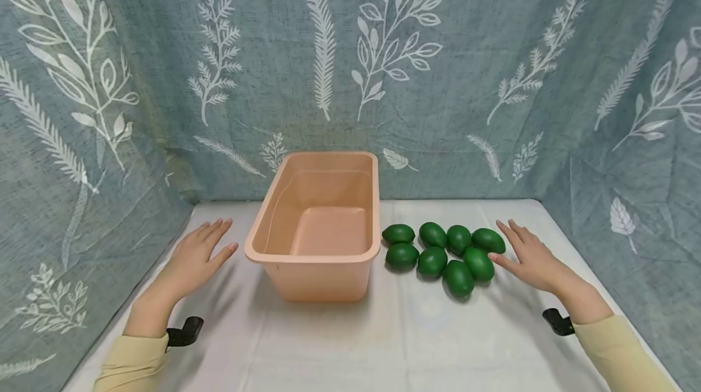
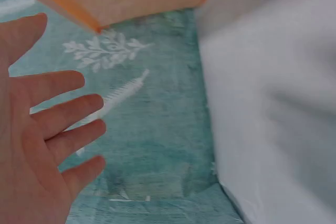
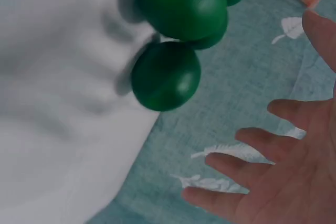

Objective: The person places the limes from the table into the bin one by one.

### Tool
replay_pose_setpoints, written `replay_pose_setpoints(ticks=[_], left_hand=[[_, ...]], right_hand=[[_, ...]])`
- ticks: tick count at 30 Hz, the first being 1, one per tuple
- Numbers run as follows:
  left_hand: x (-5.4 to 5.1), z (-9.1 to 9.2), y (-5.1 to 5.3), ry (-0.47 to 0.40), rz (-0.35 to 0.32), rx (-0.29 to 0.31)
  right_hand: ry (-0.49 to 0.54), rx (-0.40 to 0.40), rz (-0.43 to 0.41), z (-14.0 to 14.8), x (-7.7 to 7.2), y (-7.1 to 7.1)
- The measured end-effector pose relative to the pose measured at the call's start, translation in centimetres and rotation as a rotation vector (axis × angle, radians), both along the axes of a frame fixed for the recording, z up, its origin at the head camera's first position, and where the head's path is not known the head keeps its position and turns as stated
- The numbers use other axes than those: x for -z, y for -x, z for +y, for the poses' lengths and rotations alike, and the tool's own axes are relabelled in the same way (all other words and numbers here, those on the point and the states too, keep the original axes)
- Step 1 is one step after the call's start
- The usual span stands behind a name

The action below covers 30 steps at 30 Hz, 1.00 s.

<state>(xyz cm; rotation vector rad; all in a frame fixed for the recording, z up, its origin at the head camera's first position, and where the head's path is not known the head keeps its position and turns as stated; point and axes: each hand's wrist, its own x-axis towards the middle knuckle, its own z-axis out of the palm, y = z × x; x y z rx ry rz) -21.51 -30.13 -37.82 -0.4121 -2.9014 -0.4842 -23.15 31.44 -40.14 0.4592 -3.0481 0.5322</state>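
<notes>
Several dark green limes, smooth and shiny with slightly pointed ends, lie in a loose cluster on the white cloth. Just left of them stands a peach-coloured plastic tub, its inside bare. My left hand is held over the cloth to the left of the tub, fingers extended and holding nothing. On the other side, my right hand hovers beside the rightmost limes, its fingers spread and its palm bare. In the right wrist view, the nearest lime appears apart from the fingers.
A white cloth covers the table. Blue-green fabric with white leaf prints hangs behind and on both sides. Black wrist straps with cameras sit at the cuffs of both beige sleeves.
</notes>
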Motion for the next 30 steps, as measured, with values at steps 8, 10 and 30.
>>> replay_pose_setpoints(ticks=[8,10,30], left_hand=[[-2.4,1.4,-0.2,-0.145,0.03,0.029],[-2.8,1.7,-0.3,-0.17,0.017,0.029],[-3.5,3.3,0.7,-0.372,-0.153,0.127]], right_hand=[[0.151,-0.022,0.002,-0.4,-0.1,-0.2],[0.163,-0.015,0.02,-0.5,0.2,-0.1],[0.286,0.034,-0.035,-1.1,3.9,0.2]])
